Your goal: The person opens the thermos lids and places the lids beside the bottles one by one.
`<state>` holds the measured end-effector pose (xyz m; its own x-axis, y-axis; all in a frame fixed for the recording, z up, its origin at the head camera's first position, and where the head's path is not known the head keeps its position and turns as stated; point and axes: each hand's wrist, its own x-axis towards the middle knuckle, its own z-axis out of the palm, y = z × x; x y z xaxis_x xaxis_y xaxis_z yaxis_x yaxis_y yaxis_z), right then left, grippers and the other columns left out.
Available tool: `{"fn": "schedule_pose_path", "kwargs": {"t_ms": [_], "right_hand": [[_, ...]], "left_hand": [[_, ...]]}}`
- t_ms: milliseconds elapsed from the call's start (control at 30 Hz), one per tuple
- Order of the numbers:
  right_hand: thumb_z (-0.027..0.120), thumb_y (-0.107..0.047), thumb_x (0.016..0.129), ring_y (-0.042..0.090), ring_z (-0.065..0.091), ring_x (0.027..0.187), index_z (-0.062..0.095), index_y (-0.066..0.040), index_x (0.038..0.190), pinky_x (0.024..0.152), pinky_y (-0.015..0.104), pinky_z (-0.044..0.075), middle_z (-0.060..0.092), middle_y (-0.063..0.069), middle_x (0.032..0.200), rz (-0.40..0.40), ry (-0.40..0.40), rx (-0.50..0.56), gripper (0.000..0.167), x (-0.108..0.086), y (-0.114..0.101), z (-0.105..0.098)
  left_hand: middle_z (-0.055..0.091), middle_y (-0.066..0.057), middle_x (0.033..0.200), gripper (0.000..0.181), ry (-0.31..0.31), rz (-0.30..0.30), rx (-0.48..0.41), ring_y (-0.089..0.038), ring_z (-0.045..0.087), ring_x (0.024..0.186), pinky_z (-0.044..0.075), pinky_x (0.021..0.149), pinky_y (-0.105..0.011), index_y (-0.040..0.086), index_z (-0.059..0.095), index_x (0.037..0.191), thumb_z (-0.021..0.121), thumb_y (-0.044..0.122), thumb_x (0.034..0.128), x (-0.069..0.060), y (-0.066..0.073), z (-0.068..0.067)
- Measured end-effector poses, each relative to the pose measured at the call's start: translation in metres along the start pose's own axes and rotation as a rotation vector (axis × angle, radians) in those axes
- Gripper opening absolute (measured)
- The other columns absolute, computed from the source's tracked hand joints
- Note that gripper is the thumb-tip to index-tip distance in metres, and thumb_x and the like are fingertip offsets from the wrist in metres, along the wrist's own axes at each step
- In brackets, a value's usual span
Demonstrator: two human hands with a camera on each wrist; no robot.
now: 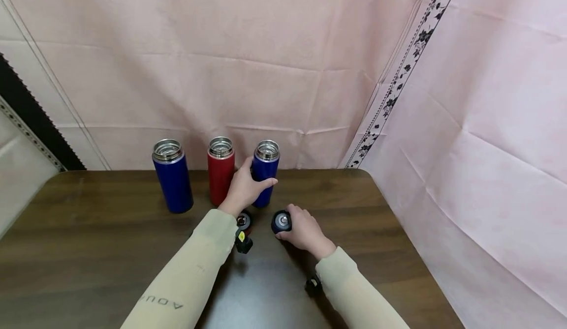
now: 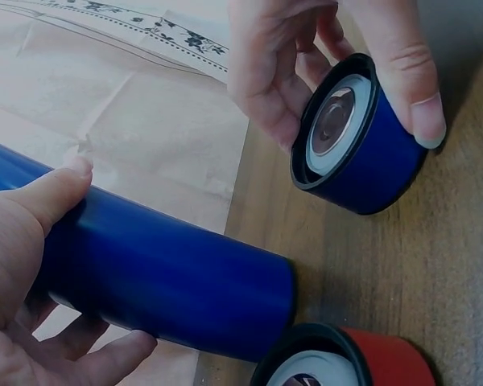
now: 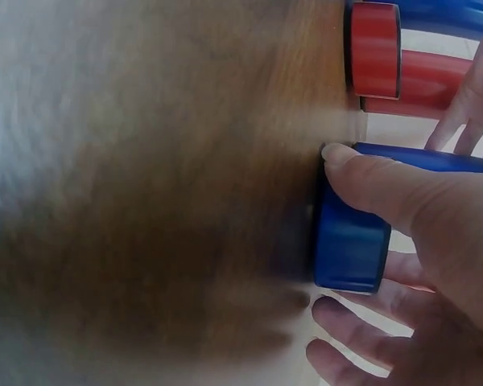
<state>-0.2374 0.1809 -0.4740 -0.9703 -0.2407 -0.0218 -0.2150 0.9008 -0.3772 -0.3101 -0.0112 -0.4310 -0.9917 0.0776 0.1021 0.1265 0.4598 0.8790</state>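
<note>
On the far part of the table stands an uncapped blue bottle [image 1: 264, 171], upright, its steel mouth up. My left hand [image 1: 243, 186] grips it around the body, thumb on one side and fingers on the other. Nearer to me, my right hand [image 1: 305, 230] holds a blue lid [image 2: 362, 145] between thumb and fingers, its hollow underside facing up. Whether that lid rests on the table cannot be told. A red lid [image 3: 376, 50], also underside up, sits on the table by my left wrist, partly hidden by it in the head view.
Left of the gripped bottle stand an uncapped red bottle [image 1: 220, 171] and another, wider uncapped blue bottle [image 1: 173, 181]. The brown wooden table [image 1: 110, 250] ends at a pink cloth backdrop [image 1: 266, 73]. Another cloth [image 1: 500, 147] hangs along the right side.
</note>
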Motion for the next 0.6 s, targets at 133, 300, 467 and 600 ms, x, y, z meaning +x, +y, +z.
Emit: {"fn": "schedule_pose_path", "kwargs": {"t_ms": [133,300,467,600], "right_hand": [[0.083,-0.038,0.075,0.027,0.057,0.097,0.054,-0.007,0.123,0.084,0.045,0.05,0.06,0.009,0.108,0.01,-0.009,-0.017,0.064,-0.0016,0.0008,-0.0052],[0.082,-0.038,0.076,0.027,0.057,0.097,0.054,-0.007,0.125,0.085,0.047,0.05,0.061,0.01,0.11,0.033,-0.021,-0.014,0.064,-0.0032,-0.0004,-0.0052],[0.081,-0.04,0.078,0.028,0.058,0.098,0.053,-0.007,0.126,0.087,0.048,0.049,0.062,0.01,0.112,0.038,-0.021,-0.034,0.065,0.0,-0.0035,-0.0024],[0.08,-0.04,0.078,0.028,0.057,0.098,0.053,-0.008,0.126,0.087,0.048,0.048,0.062,0.01,0.111,0.038,-0.01,-0.038,0.064,0.002,-0.007,-0.0038]], "left_hand": [[0.046,-0.011,0.143,0.089,-0.006,0.005,-0.004,-0.032,0.047,0.127,0.037,0.102,-0.059,0.018,0.029,0.149,0.076,0.047,0.0798,-0.0014,0.0047,0.003],[0.046,-0.01,0.142,0.088,-0.007,0.004,-0.002,-0.032,0.047,0.127,0.037,0.102,-0.059,0.019,0.029,0.149,0.076,0.048,0.0796,-0.0022,0.004,0.0057],[0.046,-0.011,0.143,0.09,0.0,0.016,0.016,-0.033,0.048,0.126,0.037,0.101,-0.059,0.019,0.029,0.149,0.076,0.051,0.0784,0.0012,0.0,0.0029],[0.046,-0.012,0.143,0.091,0.001,0.015,0.017,-0.033,0.048,0.126,0.037,0.101,-0.058,0.019,0.029,0.149,0.076,0.051,0.0781,0.0032,0.0011,-0.0014]]}}
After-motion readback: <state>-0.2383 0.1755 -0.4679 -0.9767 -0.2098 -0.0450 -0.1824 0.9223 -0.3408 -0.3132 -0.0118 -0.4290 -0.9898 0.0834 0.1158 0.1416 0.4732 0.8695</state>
